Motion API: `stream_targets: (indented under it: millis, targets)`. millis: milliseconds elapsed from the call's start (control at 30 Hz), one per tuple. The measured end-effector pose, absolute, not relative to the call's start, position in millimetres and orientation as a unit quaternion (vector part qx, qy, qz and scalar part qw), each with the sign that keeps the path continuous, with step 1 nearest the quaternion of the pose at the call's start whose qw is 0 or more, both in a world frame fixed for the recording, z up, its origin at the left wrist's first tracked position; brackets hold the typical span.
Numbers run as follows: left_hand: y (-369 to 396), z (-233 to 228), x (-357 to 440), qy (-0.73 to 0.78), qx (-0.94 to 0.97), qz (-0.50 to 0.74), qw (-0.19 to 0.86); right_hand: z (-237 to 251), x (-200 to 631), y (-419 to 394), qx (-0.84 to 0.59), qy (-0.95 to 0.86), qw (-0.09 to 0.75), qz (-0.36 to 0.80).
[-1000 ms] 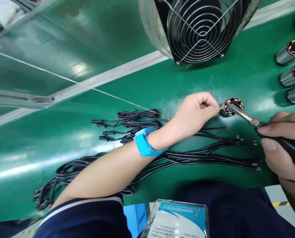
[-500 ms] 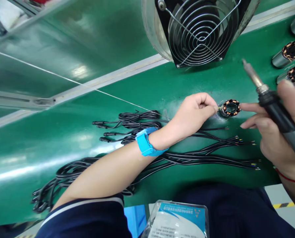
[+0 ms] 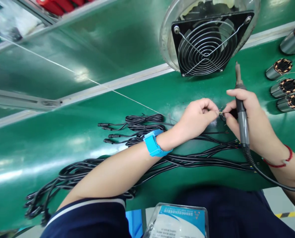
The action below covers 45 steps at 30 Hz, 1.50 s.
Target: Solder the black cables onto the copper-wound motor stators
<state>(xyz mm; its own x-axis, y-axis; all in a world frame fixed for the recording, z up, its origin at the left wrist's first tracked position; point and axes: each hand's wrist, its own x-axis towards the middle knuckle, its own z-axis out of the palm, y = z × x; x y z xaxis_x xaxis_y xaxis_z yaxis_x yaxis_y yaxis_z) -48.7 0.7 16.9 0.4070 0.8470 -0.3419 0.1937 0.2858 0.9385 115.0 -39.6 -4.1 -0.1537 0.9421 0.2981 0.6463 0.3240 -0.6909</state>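
My left hand (image 3: 198,115), with a blue band on its wrist, is closed in a pinch on a thin wire (image 3: 220,113) beside a small motor stator (image 3: 222,117). Most of that stator is hidden behind my fingers. My right hand (image 3: 258,124) is wrapped round a soldering iron (image 3: 243,124), its tip pointing up toward the fan and away from the work. The thumb and a finger of the same hand reach to the stator and its wires, close to my left fingertips. Under my left forearm lie bundled black cables (image 3: 147,127) with stripped coloured ends.
A fan with a wire guard (image 3: 205,54) stands at the back. Several metal stators with copper windings (image 3: 288,86) stand at the right. The iron's black cord (image 3: 269,180) runs off right. A thin white line (image 3: 122,95) crosses the left side.
My right hand has moved left to the stator, bringing the soldering iron along, now more upright. My left hand keeps its pinch. The view has shifted, showing more of the stators at right.
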Motion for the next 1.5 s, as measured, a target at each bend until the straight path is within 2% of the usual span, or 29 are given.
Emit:
stream_targets:
  millis: [267, 567, 700, 867, 967, 1267, 1500]
  targets:
    - [4.2, 24.4, -51.5, 0.476, 0.483, 0.268, 0.684, -5.4, 117.5, -41.3, -0.554, -0.712, 0.410, 0.136]
    - [2.3, 22.9, -52.3, 0.475, 0.494, 0.283, 0.671, -5.4, 108.5, -43.9, -0.499, -0.742, 0.422, 0.148]
    - [1.3, 20.2, -55.8, 0.452, 0.572, 0.323, 0.604, -3.6, 107.7, -43.3, -0.502, -0.717, 0.446, 0.185]
    - [1.1, 19.0, -63.2, 0.372, 0.780, 0.328, 0.382, -6.2, 109.9, -41.5, -0.487, -0.699, 0.476, 0.220]
    - [0.7, 18.8, -66.6, 0.335, 0.835, 0.299, 0.319, -8.7, 112.3, -40.9, -0.479, -0.701, 0.474, 0.232]
    - [1.0, 16.7, -67.9, 0.307, 0.870, 0.274, 0.270, -5.6, 111.5, -43.6, -0.489, -0.684, 0.477, 0.256]
    - [4.1, 18.5, -67.3, 0.360, 0.837, 0.254, 0.326, -6.2, 127.6, -44.9, -0.461, -0.764, 0.387, 0.233]
